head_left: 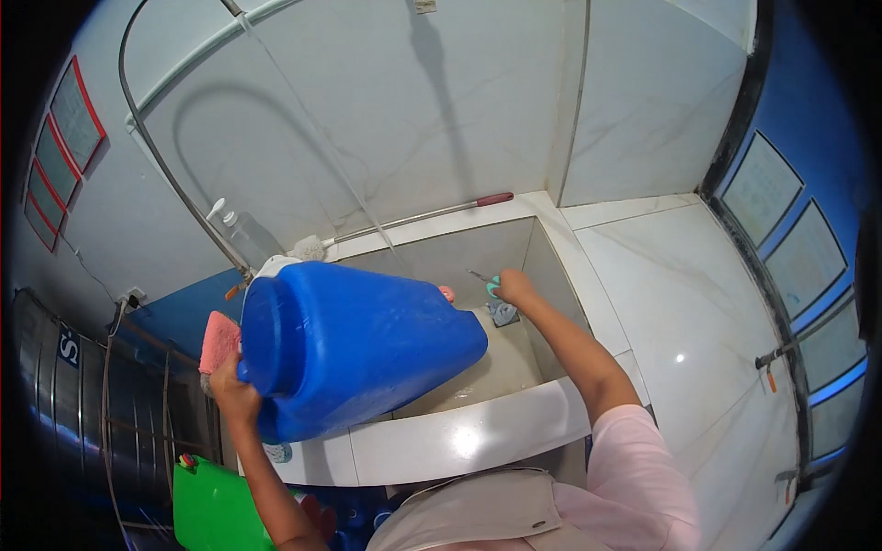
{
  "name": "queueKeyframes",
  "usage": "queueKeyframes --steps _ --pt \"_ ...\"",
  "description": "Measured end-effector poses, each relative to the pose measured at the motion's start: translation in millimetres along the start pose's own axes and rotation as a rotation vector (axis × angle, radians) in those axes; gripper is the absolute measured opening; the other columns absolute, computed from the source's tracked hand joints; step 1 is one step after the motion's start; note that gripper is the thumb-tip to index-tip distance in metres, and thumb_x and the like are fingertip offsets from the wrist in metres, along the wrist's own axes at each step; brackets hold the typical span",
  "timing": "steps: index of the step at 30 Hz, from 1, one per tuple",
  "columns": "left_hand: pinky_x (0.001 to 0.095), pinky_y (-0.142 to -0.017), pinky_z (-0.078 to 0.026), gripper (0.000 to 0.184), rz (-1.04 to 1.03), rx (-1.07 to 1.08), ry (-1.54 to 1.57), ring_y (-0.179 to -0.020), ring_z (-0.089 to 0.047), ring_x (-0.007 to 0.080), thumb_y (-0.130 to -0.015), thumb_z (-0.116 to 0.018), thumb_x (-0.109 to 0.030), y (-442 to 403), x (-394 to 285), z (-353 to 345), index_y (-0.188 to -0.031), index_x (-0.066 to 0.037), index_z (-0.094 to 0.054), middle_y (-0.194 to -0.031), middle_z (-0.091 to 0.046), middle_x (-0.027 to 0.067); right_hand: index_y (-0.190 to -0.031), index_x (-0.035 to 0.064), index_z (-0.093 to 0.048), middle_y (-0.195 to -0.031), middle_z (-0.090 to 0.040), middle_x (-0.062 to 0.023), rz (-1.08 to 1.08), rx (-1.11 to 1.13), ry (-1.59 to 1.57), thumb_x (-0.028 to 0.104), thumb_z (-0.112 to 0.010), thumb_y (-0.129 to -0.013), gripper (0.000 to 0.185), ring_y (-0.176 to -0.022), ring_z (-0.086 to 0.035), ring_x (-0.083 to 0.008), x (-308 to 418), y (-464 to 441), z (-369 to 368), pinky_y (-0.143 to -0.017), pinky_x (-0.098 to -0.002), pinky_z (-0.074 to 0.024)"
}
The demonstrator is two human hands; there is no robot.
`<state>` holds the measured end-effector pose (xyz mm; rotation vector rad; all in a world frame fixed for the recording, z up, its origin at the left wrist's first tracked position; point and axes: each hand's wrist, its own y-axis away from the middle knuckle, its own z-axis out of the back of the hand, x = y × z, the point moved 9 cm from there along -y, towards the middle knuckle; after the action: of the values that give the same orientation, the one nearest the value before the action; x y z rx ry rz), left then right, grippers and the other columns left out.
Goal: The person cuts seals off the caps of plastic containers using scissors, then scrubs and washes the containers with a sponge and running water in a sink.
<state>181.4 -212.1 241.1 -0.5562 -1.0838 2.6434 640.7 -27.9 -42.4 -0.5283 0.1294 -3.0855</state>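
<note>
A big blue plastic jug [367, 340] lies tilted across the rim of the tiled basin [459, 432], its capped end toward my left hand [237, 393]. That hand grips a pink sponge [220, 340] with a darker scouring side and rests against the jug near its cap. Over the basin, my right hand [516, 286] is closed around scissors with teal handles [493, 286], the metal tip pointing left. Beneath it, a small grey-blue item [503, 314] lies in the basin, its kind unclear. Something pink [446, 293] shows just behind the jug.
A thin water stream [322, 138] falls into the basin from above. On the back ledge lie a long-handled brush [413, 218] and a clear pump bottle [248, 234]. A green container [216, 505] stands low left, near a dark steel tank [64, 395].
</note>
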Motion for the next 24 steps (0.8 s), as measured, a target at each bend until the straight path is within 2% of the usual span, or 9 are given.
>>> queueKeyframes --steps 2,4,6,13,15,17,19,20,24 --pt "0.0381 -0.056 -0.045 0.016 0.049 0.036 0.002 -0.060 -0.061 0.0335 -0.069 -0.067 -0.013 -1.2 0.0 -28.6 -0.075 -0.001 -0.058 -0.065 -0.058 0.0180 -0.087 -0.0077 -0.060 -0.084 -0.065 -0.0240 -0.235 0.135 -0.293 0.022 -0.067 -0.078 0.032 -0.070 -0.065 -0.0367 -32.1 6.7 8.4 -0.061 -0.0421 -0.0530" --pt "0.0432 -0.059 -0.046 0.016 0.133 0.144 -0.057 -0.067 -0.061 0.0382 -0.068 -0.066 -0.010 0.6 0.0 -68.8 -0.080 -0.002 -0.059 -0.069 -0.061 0.0195 -0.102 -0.0099 -0.051 -0.083 -0.064 -0.0271 -0.336 -0.145 -0.350 0.017 -0.061 -0.083 0.034 -0.077 -0.064 -0.0390 -69.1 15.3 51.6 -0.064 -0.0438 -0.0527" --pt "0.0474 -0.061 -0.046 0.021 0.209 0.252 -0.087 -0.072 -0.060 0.0403 -0.067 -0.067 -0.010 5.0 -10.2 -110.6 -0.086 -0.004 -0.059 -0.072 -0.062 0.0203 -0.115 -0.0102 -0.042 -0.081 -0.064 -0.0267 -0.304 -0.250 -0.037 0.014 -0.056 -0.085 0.041 -0.077 -0.066 -0.0374 -99.4 20.6 87.8 -0.063 -0.0458 -0.0529" --pt "0.0486 -0.066 -0.047 0.030 0.376 0.486 0.101 -0.077 -0.062 0.0400 -0.071 -0.070 -0.019 49.9 -32.4 -245.7 -0.096 -0.006 -0.058 -0.078 -0.065 0.0184 -0.079 0.0009 -0.068 -0.085 -0.067 -0.0194 -0.262 -0.115 0.364 0.005 -0.055 -0.079 0.014 -0.078 -0.066 -0.0332 -141.3 -3.5 82.1 -0.068 -0.0436 -0.0535" --pt "0.0481 -0.068 -0.048 0.031 0.427 0.528 0.163 -0.079 -0.062 0.0396 -0.072 -0.070 -0.021 58.5 -39.0 -261.1 -0.096 -0.006 -0.058 -0.080 -0.065 0.0183 -0.084 0.0014 -0.068 -0.088 -0.066 -0.0201 -0.035 -0.085 0.350 0.006 -0.056 -0.077 0.014 -0.082 -0.065 -0.0342 -71.5 -43.6 87.4 -0.070 -0.0443 -0.0528" --pt "0.0447 -0.072 -0.048 0.035 0.527 0.541 0.221 -0.084 -0.062 0.0376 -0.073 -0.072 -0.026 66.3 -41.1 -269.4 -0.097 -0.004 -0.059 -0.086 -0.065 0.0189 -0.079 -0.0031 -0.066 -0.079 -0.065 -0.0236 0.291 -0.287 -0.108 0.006 -0.054 -0.075 0.015 -0.073 -0.065 -0.0375 44.2 -77.5 107.3 -0.068 -0.0450 -0.0513" --pt "0.0439 -0.074 -0.048 0.037 0.589 0.544 0.234 -0.085 -0.062 0.0382 -0.075 -0.071 -0.030 69.8 -35.0 -272.9 -0.099 -0.003 -0.059 -0.088 -0.065 0.0200 -0.099 -0.0111 -0.059 -0.079 -0.064 -0.0151 0.271 0.301 -0.790 0.004 -0.052 -0.082 0.024 -0.068 -0.066 -0.0188 183.3 -124.9 66.2 -0.061 -0.0306 -0.0538" --pt "0.0450 -0.077 -0.047 0.041 0.604 0.495 0.242 -0.088 -0.062 0.0395 -0.077 -0.069 -0.031 74.0 -27.6 -274.7 -0.102 0.000 -0.058 -0.089 -0.065 0.0220 -0.088 -0.0135 -0.059 -0.076 -0.064 -0.0170 0.165 0.357 -0.863 0.000 -0.051 -0.080 0.018 -0.066 -0.067 -0.0228 214.4 -132.1 53.5 -0.058 -0.0302 -0.0540" --pt "0.0467 -0.079 -0.048 0.050 0.690 0.444 0.213 -0.090 -0.061 0.0424 -0.081 -0.065 -0.035 86.6 14.9 -275.3 -0.109 0.005 -0.056 -0.092 -0.064 0.0267 -0.079 -0.0133 -0.058 -0.072 -0.063 -0.0179 0.486 0.353 -0.124 -0.005 -0.049 -0.079 0.013 -0.063 -0.067 -0.0260 257.7 -183.8 -12.8 -0.055 -0.0307 -0.0548"
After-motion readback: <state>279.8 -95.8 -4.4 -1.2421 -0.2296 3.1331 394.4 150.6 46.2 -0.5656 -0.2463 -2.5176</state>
